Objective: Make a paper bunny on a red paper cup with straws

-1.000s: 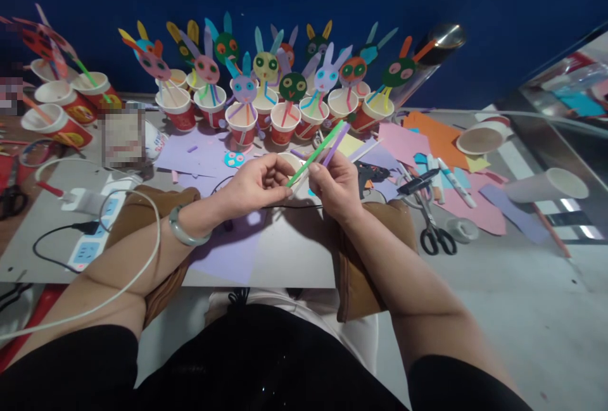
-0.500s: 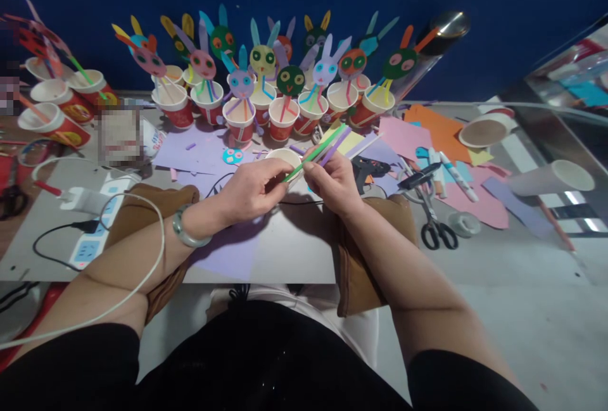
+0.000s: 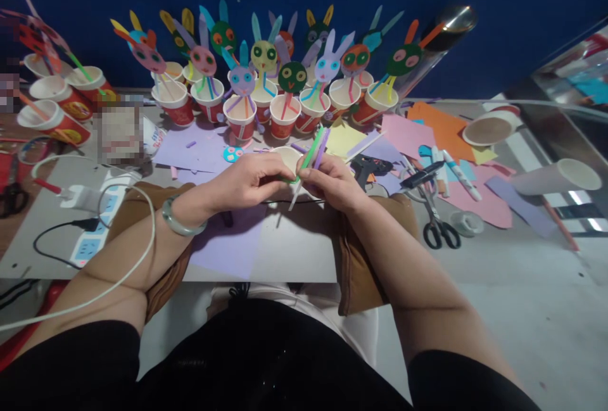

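Observation:
Drinking straws are bunched between my hands over the table: a green straw, a purple straw and a whitish straw that slants downward. My right hand is closed around them, thumb on top. With fingertips pinched, my left hand meets the green straw near its lower end; the exact grip is partly hidden. Just behind my fingers is a paper cup, mostly covered by them. A blue paper face lies beyond my left hand.
Red paper cups with paper rabbit heads on straws line the back. At right lie a glue gun, scissors, markers, tape and coloured paper. A power strip with a white cable is at left.
The straws have turned more upright, and the whitish one now points down below my fingers. My left hand has shifted slightly right, closer to my right hand.

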Demonstrator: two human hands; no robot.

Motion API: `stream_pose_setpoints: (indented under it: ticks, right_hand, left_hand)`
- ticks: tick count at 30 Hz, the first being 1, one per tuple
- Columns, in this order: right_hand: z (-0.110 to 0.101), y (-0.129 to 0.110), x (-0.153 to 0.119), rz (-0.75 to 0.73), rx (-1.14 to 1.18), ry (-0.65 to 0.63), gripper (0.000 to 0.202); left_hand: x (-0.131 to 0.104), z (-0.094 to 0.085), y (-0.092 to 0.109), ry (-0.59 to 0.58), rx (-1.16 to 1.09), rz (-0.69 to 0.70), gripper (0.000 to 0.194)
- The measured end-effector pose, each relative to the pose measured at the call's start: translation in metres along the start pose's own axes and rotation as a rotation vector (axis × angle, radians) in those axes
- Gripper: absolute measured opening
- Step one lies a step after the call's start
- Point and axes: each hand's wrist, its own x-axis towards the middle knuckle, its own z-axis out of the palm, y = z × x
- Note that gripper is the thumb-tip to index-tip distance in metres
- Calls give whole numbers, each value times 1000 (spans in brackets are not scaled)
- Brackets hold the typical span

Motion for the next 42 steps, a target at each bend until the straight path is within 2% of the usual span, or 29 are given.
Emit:
stream_pose_setpoints:
  ticks: [8,15,18,25,34,42]
  right_hand:
    - [1,-3,-1,-26,-40,-109,38]
    - [2,-3,-1,-8,-59,-109,39]
    - [2,-3,0,15,-72,-110,41]
    - [3,-2,-1,12,-81,-88,39]
    - [2,0,-1,-9,-104,-151,37]
    - [3,-5,-3,15,-86,-131,40]
  left_hand:
    - [2,-1,-3,39,-134,-109,12]
    - [2,2,0,129,-206,-170,12]
    - [2,2,1,131,-227,-194,13]
    - [2,3,1,152,-231,-210,14]
    - [2,3,1,135,-305,-184,13]
    - [2,11,7,171,-583,-423,34]
